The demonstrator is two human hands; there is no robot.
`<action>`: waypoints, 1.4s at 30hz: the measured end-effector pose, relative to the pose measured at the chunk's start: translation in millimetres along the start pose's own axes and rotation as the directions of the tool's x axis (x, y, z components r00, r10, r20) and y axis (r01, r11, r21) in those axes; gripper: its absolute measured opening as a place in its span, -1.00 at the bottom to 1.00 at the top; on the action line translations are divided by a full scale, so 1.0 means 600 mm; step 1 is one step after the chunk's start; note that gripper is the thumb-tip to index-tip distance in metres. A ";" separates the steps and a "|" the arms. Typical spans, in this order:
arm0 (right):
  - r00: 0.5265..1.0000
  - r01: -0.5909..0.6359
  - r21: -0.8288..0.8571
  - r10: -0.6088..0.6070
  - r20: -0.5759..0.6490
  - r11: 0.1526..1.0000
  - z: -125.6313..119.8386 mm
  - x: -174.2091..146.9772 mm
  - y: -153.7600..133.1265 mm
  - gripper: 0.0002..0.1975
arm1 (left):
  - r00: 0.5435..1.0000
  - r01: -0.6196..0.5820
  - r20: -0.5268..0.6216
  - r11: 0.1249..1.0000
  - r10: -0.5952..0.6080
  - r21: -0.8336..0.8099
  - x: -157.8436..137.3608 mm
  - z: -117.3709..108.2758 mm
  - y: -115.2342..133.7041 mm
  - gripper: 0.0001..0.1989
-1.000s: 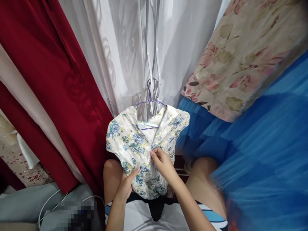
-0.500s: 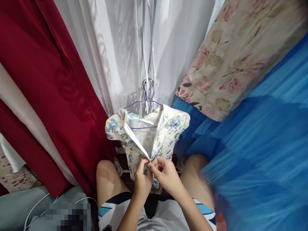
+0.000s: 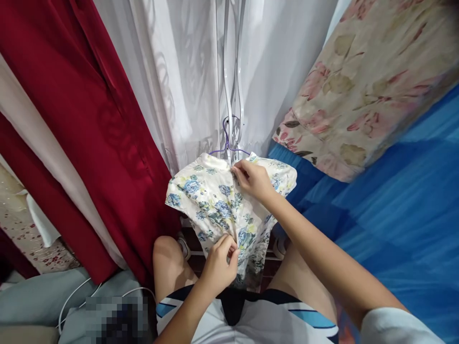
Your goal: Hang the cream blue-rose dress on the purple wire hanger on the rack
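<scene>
White curtains (image 3: 186, 71) form the backdrop behind and above the shirt (image 3: 218, 205), with two thin white rods (image 3: 227, 91) running down in front of them towards its collar. Red cloth (image 3: 89, 119) hangs in long folds left of the shirt, and beaded cloth (image 3: 21, 224) farther out on that side. To the shirt's right are flowered cloth (image 3: 358, 95) and, below that, blue tulle (image 3: 412, 215).

The shirt, white with blue roses, is on a purple hanger (image 3: 226, 138), facing the wearer, its lower part between the person's bare legs (image 3: 168, 258). The hanger's hook rises above the collar to the rods; what it catches on is too small to tell.

The right hand (image 3: 253, 179) is at the top of the shirt's front, just below the collar, thumb and forefinger pinching the front edge. The left hand (image 3: 220, 265) is lower down the same front, its thumb and curled fingers pinching the edge there. Between the two hands the front edges meet in one line.

Below the shirt are white shorts (image 3: 258, 325); a grey cushion (image 3: 36, 296) with a white cord (image 3: 68, 301) lies well to its lower left.
</scene>
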State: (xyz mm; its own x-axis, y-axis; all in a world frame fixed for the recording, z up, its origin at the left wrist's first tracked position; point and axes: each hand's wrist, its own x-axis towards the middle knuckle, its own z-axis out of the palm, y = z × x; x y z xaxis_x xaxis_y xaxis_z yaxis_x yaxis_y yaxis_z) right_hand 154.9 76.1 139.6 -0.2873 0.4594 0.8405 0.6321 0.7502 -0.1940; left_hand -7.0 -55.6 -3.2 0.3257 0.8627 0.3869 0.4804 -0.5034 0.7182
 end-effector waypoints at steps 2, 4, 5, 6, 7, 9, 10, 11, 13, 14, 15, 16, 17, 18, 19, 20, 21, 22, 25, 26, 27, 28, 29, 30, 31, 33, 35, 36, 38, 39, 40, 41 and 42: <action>0.998 -0.041 -0.016 0.040 -0.037 0.999 -0.003 0.012 0.005 -0.80 | 0.999 0.002 0.036 1.000 -0.003 0.012 0.001 0.000 -0.007 -0.88; 0.993 -0.082 -0.014 0.080 -0.091 0.997 -0.008 0.012 0.005 -0.80 | 0.996 -0.010 0.088 0.999 0.007 0.036 0.003 -0.004 -0.016 -0.88; 0.988 -0.102 0.002 0.101 -0.116 0.995 -0.010 0.009 0.004 -0.80 | 0.993 -0.025 0.120 0.998 0.019 0.050 0.006 -0.008 -0.019 -0.88; 0.983 -0.122 0.034 0.125 -0.134 0.992 -0.012 0.005 0.001 -0.80 | 0.988 -0.042 0.154 0.997 0.032 0.064 0.010 -0.016 -0.020 -0.88; 0.978 -0.142 0.084 0.153 -0.143 0.986 -0.014 0.001 -0.003 -0.80 | 0.983 -0.058 0.178 0.996 0.044 0.074 0.017 -0.027 -0.020 -0.87; 0.962 -0.191 0.231 0.228 -0.147 0.954 -0.015 -0.009 -0.016 -0.80 | 0.987 -0.075 0.150 0.995 0.064 0.068 0.040 -0.057 -0.010 -0.88; 0.950 -0.216 0.313 0.273 -0.151 0.925 -0.013 -0.015 -0.024 -0.80 | 0.993 -0.083 0.090 0.995 0.078 0.052 0.056 -0.075 -0.001 -0.89; 0.934 -0.238 0.387 0.319 -0.160 0.891 -0.010 -0.022 -0.032 -0.80 | 0.995 -0.101 0.006 0.994 0.100 0.033 0.076 -0.094 0.010 -0.88; 0.892 -0.265 0.503 0.407 -0.195 0.823 0.001 -0.033 -0.047 -0.79 | 0.963 -0.180 -0.194 0.983 0.185 0.042 0.121 -0.129 0.036 -0.76; 0.868 -0.271 0.548 0.447 -0.216 0.792 0.009 -0.038 -0.053 -0.78 | 0.926 -0.237 -0.280 0.967 0.254 0.094 0.146 -0.144 0.049 -0.70; 0.842 -0.275 0.589 0.486 -0.234 0.760 0.016 -0.041 -0.059 -0.77 | 0.879 -0.282 -0.346 0.943 0.328 0.179 0.171 -0.155 0.060 -0.67; 0.815 -0.279 0.632 0.526 -0.243 0.723 0.023 -0.043 -0.063 -0.77 | 0.837 -0.311 -0.380 0.913 0.395 0.263 0.194 -0.162 0.069 -0.67; 0.788 -0.285 0.676 0.567 -0.239 0.680 0.030 -0.043 -0.067 -0.77 | 0.806 -0.329 -0.387 0.882 0.449 0.337 0.215 -0.166 0.076 -0.71; 0.762 -0.291 0.720 0.608 -0.224 0.630 0.036 -0.043 -0.070 -0.77 | 0.791 -0.342 -0.373 0.856 0.485 0.388 0.233 -0.166 0.081 -0.77; 0.737 -0.298 0.760 0.645 -0.201 0.577 0.041 -0.042 -0.072 -0.77 | 0.791 -0.354 -0.347 0.839 0.504 0.412 0.247 -0.164 0.084 -0.83; 0.714 -0.305 0.795 0.678 -0.173 0.524 0.046 -0.041 -0.074 -0.76 | 0.796 -0.366 -0.324 0.834 0.510 0.413 0.256 -0.160 0.086 -0.88; 0.694 -0.313 0.822 0.706 -0.144 0.476 0.052 -0.041 -0.075 -0.76 | 0.802 -0.372 -0.315 0.837 0.507 0.400 0.262 -0.155 0.088 -0.90; 0.674 -0.321 0.842 0.729 -0.118 0.434 0.058 -0.041 -0.077 -0.76 | 0.804 -0.373 -0.323 0.846 0.499 0.380 0.264 -0.150 0.090 -0.90; 0.633 -0.345 0.873 0.772 -0.055 0.345 0.078 -0.047 -0.084 -0.74 | 0.782 -0.366 -0.414 0.880 0.467 0.301 0.261 -0.139 0.095 -0.90; 0.625 -0.354 0.876 0.780 -0.039 0.327 0.083 -0.050 -0.087 -0.73 | 0.769 -0.369 -0.445 0.887 0.459 0.277 0.260 -0.138 0.095 -0.90; 0.620 -0.364 0.876 0.785 -0.025 0.315 0.088 -0.053 -0.089 -0.72 | 0.757 -0.374 -0.470 0.891 0.454 0.257 0.259 -0.138 0.094 -0.90; 0.617 -0.379 0.872 0.787 -0.011 0.310 0.091 -0.056 -0.091 -0.72 | 0.747 -0.379 -0.491 0.894 0.449 0.240 0.259 -0.139 0.093 -0.91; 0.617 -0.396 0.864 0.787 0.000 0.311 0.092 -0.058 -0.091 -0.72 | 0.738 -0.383 -0.509 0.896 0.444 0.225 0.260 -0.140 0.091 -0.91; 0.621 -0.413 0.855 0.784 0.012 0.314 0.093 -0.060 -0.090 -0.72 | 0.729 -0.386 -0.525 0.897 0.439 0.215 0.261 -0.140 0.089 -0.92; 0.628 -0.429 0.845 0.778 0.024 0.320 0.093 -0.061 -0.087 -0.73 | 0.721 -0.388 -0.538 0.898 0.437 0.209 0.262 -0.139 0.087 -0.92; 0.655 -0.467 0.820 0.752 0.068 0.332 0.095 -0.064 -0.077 -0.73 | 0.702 -0.397 -0.560 0.895 0.440 0.205 0.264 -0.136 0.089 -0.92; 0.688 -0.530 0.772 0.710 0.149 0.351 0.100 -0.072 -0.066 -0.71 | 0.678 -0.413 -0.586 0.889 0.444 0.196 0.265 -0.135 0.096 -0.90; 0.694 -0.563 0.743 0.695 0.187 0.362 0.104 -0.080 -0.062 -0.70 | 0.663 -0.420 -0.607 0.889 0.439 0.184 0.265 -0.137 0.101 -0.89; 0.686 -0.611 0.698 0.690 0.231 0.374 0.110 -0.102 -0.057 -0.72 | 0.626 -0.411 -0.662 0.896 0.413 0.171 0.262 -0.152 0.108 -0.88; 0.676 -0.622 0.689 0.699 0.234 0.372 0.111 -0.116 -0.057 -0.74 | 0.598 -0.392 -0.697 0.903 0.396 0.177 0.260 -0.165 0.106 -0.87; 0.664 -0.629 0.685 0.712 0.227 0.368 0.111 -0.131 -0.058 -0.75 | 0.565 -0.366 -0.735 0.912 0.374 0.182 0.258 -0.182 0.100 -0.87; 0.652 -0.637 0.679 0.724 0.223 0.365 0.109 -0.146 -0.062 -0.75 | 0.528 -0.345 -0.776 0.922 0.345 0.175 0.256 -0.200 0.089 -0.86; 0.642 -0.647 0.672 0.733 0.225 0.361 0.105 -0.161 -0.067 -0.74 | 0.485 -0.338 -0.820 0.930 0.303 0.144 0.255 -0.221 0.072 -0.86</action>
State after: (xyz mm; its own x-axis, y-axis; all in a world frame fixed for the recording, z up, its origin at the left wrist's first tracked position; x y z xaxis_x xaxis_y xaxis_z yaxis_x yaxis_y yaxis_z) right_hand 111.8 32.0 34.4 0.1165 0.9518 0.2838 -0.0692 0.2928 -0.9537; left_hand -44.3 61.2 163.4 -0.3644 0.3050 0.8799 0.4540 -0.7668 0.4538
